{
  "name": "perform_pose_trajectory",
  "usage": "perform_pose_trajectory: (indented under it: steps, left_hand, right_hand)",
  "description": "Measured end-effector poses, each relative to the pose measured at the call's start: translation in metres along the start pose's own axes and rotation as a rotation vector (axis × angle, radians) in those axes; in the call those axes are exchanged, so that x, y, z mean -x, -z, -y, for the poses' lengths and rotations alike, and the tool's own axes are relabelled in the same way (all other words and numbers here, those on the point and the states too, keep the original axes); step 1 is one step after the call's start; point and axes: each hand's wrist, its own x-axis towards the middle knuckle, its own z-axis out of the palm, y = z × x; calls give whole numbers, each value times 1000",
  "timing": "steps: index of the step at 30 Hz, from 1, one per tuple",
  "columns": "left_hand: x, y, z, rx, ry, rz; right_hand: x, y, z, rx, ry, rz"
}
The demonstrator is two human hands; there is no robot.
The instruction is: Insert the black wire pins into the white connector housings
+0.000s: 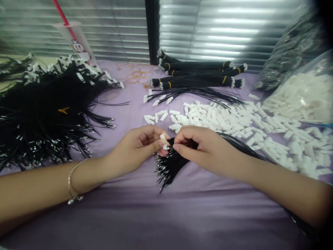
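My left hand [140, 146] pinches a small white plastic connector [163, 140] between thumb and fingers. My right hand [200, 144] is closed on a loose bundle of thin black wires [170, 166] with metal-tipped ends that fan out below both hands. The fingertips of the two hands almost touch at the connector. A thin bracelet [73, 187] hangs on my left wrist. Both forearms rest on the purple cloth [182, 215].
A heap of white connectors [234, 119] lies behind my right hand. A big pile of black wires fitted with connectors [49, 111] fills the left. Tied wire bundles [197, 74], rubber bands [139, 74], a plastic cup with a red straw [78, 43] and bags of parts [304, 93] stand at the back.
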Motion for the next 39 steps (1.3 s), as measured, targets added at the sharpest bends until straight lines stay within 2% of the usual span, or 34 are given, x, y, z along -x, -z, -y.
perform_pose_trajectory:
  steps: [12,18,26,35,39]
  left_hand:
    - [0,0,-1,4,14,3]
    - [1,0,-1,-8,18,-14]
    - [1,0,-2,-3,16,-1]
    - [2,-1,-2,-2,20,-10]
    - [3,-2,-2,12,24,-21]
  right_hand:
    - [0,2,0,19,31,69]
    - [-1,0,1,85,41,26]
    - [0,2,-2,111,124,62]
    - [2,-1,1,101,103,40]
    - [4,-4,3,147,99,-26]
